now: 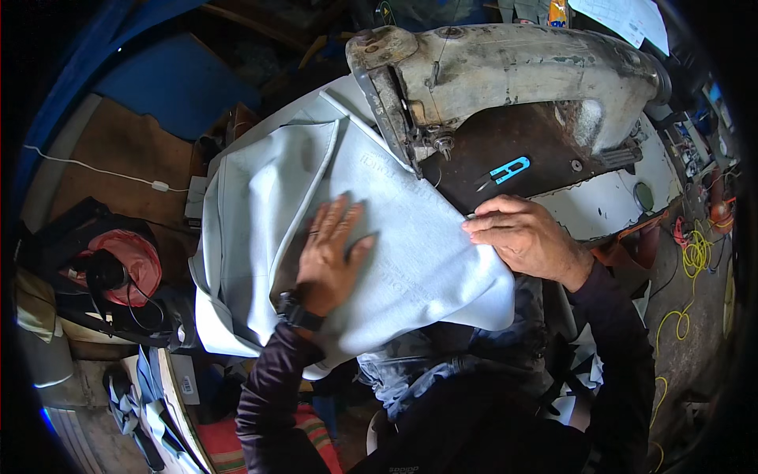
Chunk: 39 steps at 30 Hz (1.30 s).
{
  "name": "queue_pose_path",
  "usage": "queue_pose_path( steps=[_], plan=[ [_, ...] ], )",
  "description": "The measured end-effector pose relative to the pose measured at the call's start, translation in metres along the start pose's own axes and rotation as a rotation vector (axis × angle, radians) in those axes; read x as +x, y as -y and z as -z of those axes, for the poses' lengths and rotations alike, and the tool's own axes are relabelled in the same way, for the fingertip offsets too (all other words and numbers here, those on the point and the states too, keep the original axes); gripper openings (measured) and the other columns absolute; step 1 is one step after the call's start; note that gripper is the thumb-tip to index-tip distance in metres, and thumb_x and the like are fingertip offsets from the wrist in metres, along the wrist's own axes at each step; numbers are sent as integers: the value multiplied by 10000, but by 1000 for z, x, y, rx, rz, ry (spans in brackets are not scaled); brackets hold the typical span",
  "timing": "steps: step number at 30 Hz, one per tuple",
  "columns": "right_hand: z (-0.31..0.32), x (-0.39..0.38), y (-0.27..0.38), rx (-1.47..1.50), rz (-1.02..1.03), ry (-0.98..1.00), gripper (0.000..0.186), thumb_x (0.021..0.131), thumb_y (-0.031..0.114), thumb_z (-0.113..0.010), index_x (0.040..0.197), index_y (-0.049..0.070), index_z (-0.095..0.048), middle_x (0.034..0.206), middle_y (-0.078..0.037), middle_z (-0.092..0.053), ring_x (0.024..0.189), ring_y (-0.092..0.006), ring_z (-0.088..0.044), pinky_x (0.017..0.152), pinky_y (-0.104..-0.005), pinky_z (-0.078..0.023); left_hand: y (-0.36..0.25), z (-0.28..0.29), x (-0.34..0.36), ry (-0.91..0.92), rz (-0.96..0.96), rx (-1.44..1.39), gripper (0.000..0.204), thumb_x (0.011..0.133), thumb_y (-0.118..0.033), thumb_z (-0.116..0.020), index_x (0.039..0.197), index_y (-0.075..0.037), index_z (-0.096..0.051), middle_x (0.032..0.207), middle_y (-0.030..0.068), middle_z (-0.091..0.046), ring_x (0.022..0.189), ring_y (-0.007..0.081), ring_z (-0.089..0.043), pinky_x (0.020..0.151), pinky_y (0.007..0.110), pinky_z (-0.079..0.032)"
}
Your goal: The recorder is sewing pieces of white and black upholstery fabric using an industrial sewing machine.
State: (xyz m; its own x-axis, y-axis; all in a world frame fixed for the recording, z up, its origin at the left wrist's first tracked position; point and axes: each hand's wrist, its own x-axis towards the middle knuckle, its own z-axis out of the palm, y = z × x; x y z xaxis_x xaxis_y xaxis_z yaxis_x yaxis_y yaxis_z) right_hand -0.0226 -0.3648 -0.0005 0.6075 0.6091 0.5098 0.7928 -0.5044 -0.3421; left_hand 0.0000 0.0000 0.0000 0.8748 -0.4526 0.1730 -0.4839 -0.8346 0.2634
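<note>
A large piece of pale grey fabric (pixel 395 245) spreads across the sewing table and over my lap, with stitched seams and a folded section at its left. My left hand (pixel 332 249) lies flat on it, fingers stretched out, beside the fold. At the fabric's right edge, my right hand (pixel 525 241) pinches the border between thumb and fingers. A worn, off-white sewing machine (pixel 513 67) stands above, and the fabric's far edge runs beneath its needle area. Blue thread snips (pixel 509 170) lie on the machine bed, just beyond my right hand.
To the left are a brown board (pixel 118 162), a white cord (pixel 103 167) and a dark bag with a pink lining (pixel 130 253). Yellow cord (pixel 695 253) hangs at the right. A round dark disc (pixel 643 195) sits on the tabletop. Fabric scraps lie at lower left.
</note>
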Motion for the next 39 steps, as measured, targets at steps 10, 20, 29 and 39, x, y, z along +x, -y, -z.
queue_pose_path(
  steps=[10, 20, 29, 39],
  plan=[
    [2, 4, 1, -6, 3, 1, 186, 842, 11, -816, 1027, 30, -815, 1157, -63, -795, 1085, -242, -728, 876, -371, -616, 17, 14, -22, 16, 94, 41, 731, 1060, -556, -595, 1623, -106, -468, 1696, 286, -342, 1523, 470, -425, 1217, 528, -421],
    [-1, 5, 4, -46, -31, 2, 169, 858, 36, -787, 1025, 34, -814, 1146, -57, -804, 1117, -220, -706, 923, -366, -606, 25, 13, -19, -4, 51, 52, 725, 1057, -552, -604, 1609, -97, -488, 1687, 283, -361, 1510, 486, -435, 1216, 560, -414],
    [-7, 10, 3, -58, -7, -12, 182, 843, 33, -795, 1023, 34, -814, 1168, -48, -798, 1108, -232, -699, 905, -373, -610, 43, 13, -4, -16, 8, 25, 731, 1045, -557, -620, 1598, -93, -503, 1689, 274, -366, 1509, 503, -428, 1244, 576, -367],
    [-22, 21, 7, -157, -1, -9, 228, 823, 59, -765, 1045, 14, -786, 1200, -67, -771, 1125, -232, -672, 951, -380, -588, 75, 17, 32, -12, -167, 59, 698, 1033, -515, -651, 1597, -128, -512, 1676, 239, -408, 1551, 439, -390, 1308, 559, -276]
  ],
)
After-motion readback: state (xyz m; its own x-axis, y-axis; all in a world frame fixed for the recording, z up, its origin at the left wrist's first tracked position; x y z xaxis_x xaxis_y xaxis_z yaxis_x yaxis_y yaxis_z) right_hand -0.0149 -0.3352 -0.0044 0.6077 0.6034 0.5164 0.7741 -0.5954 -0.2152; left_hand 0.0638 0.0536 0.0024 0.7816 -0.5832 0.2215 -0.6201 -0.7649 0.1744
